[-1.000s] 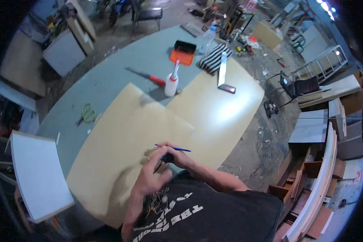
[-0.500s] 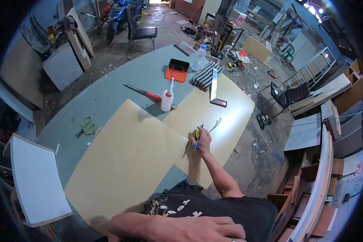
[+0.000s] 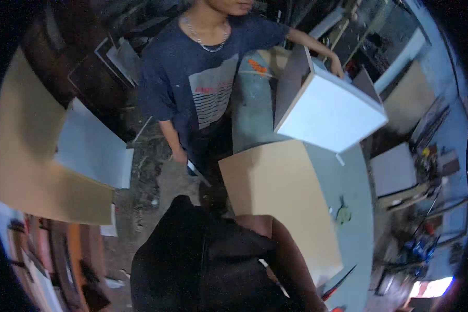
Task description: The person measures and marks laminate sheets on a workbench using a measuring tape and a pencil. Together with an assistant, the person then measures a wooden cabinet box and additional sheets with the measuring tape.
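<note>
Neither of my hands shows; one bent, bare forearm of mine [image 3: 291, 255] crosses the lower middle, and its hand is beyond the lower edge. Just past that forearm lies a large tan board [image 3: 281, 182] on the grey-green table [image 3: 353, 177]. Green-handled scissors [image 3: 343, 213] rest on the tabletop beside the board. Lower down is a red-handled blade [image 3: 340, 283], partly cut off by the picture's edge. A white-faced, open box-like piece of furniture [image 3: 333, 112] stands at the table's far end.
A co-worker in a dark T-shirt [image 3: 208, 78] stands beside the table. One of their hands [image 3: 337, 67] is at the box; the other [image 3: 179, 156] holds a long, pale-handled tool [image 3: 197, 172]. Large panels [image 3: 88, 145] stand at left, and a motorbike [image 3: 421, 247] is at far right.
My view has swung left, bringing the co-worker and box into sight. My right hand, which held a blue pen and something yellow, and my left hand have left the picture.
</note>
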Tool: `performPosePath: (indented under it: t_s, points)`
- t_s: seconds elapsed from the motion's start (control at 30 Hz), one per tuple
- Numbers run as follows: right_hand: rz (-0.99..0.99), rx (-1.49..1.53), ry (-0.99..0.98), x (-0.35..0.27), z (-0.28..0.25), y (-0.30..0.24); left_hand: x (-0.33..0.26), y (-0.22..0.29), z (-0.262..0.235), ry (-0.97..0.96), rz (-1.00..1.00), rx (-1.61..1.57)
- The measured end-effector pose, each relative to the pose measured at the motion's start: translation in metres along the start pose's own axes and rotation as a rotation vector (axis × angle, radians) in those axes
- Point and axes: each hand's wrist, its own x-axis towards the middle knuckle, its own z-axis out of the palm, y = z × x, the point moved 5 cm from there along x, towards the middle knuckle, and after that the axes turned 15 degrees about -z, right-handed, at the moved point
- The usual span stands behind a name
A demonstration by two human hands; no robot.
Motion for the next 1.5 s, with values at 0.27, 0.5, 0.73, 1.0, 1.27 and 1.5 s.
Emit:
performPosePath:
  t_s: [0.27,0.5,0.73,1.0,1.27,1.5]
  points:
    - [-0.369,0.186,-0.326,0.101,0.102,-0.125,-0.054,0.026,-0.023,0.078,0.026,0.144]
    - [-0.528,0.237,-0.444,0.135,0.160,-0.225,-0.115,0.066,-0.056,0.101,0.067,0.107]
    - [-0.586,0.266,-0.496,0.145,0.198,-0.289,-0.262,0.088,-0.098,0.725,0.040,0.282]
    - [-0.567,0.238,-0.486,0.159,0.216,-0.350,-0.528,-0.029,-0.088,1.484,-1.535,0.871]
    - [-0.533,0.198,-0.493,0.169,0.226,-0.387,-0.647,-0.066,-0.042,1.381,-2.027,0.499]
    - [-0.515,0.181,-0.498,0.173,0.229,-0.403,-0.769,-0.115,0.007,1.898,-1.982,0.703]
